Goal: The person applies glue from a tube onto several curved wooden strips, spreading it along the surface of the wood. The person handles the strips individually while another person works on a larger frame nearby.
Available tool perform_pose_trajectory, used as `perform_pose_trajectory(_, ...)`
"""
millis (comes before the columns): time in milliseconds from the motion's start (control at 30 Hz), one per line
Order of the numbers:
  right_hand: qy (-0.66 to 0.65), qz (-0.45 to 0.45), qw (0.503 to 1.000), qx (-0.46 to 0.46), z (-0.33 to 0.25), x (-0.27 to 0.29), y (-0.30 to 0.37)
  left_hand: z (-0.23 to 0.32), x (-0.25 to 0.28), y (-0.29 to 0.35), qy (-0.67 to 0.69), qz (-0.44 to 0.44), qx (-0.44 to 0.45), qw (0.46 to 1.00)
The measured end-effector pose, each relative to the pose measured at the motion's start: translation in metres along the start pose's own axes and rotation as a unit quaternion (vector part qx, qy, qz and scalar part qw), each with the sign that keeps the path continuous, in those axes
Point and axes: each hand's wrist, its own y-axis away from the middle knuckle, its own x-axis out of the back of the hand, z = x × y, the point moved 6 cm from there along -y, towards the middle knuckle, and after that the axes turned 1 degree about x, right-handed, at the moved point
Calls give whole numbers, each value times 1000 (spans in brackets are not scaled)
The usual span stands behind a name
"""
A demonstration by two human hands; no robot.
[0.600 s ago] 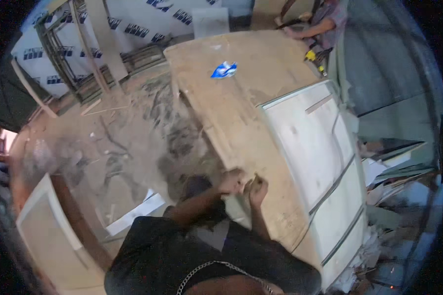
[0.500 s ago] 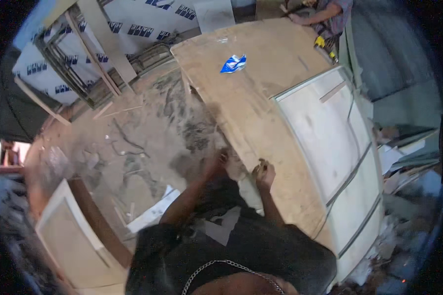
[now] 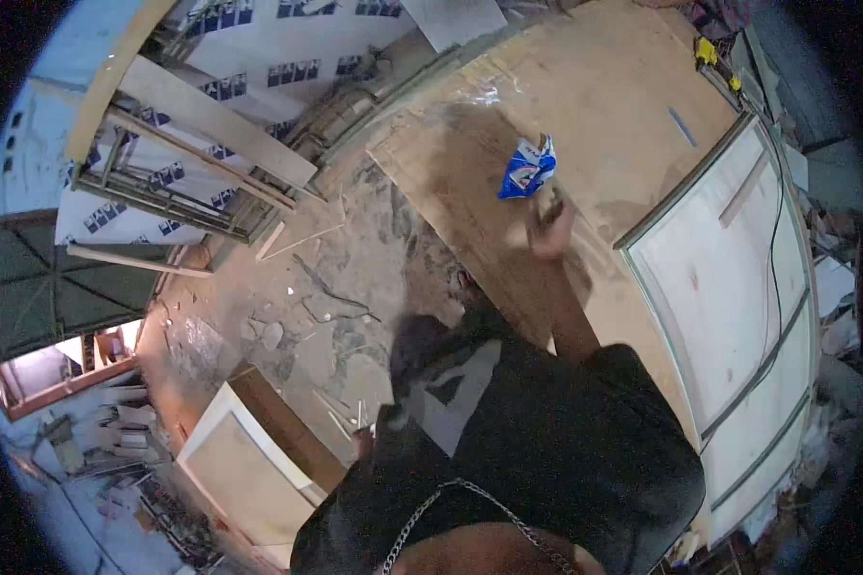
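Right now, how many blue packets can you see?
1: the blue packet is on the wooden tabletop, near the right hand. Others could be hidden.

dim light, soft shadows, fisheye-bent edges

One right hand point(image 3: 551, 228) is at two o'clock of the view's centre, one blue-and-white packet point(image 3: 525, 172) at one, one yellow-and-black tool point(image 3: 708, 54) at two, one chain necklace point(image 3: 458, 483) at six.
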Motion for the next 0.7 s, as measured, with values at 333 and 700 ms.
perform_pose_trajectory(333, 114, 80, 968, -209, 9, -25, -3, 218, -223, -160, -231, -231, -154, 932)
perform_pose_trajectory(700, 232, 43, 957, -171, -31, -28, -27, 661, -397, -339, -327, -270, -502, 754)
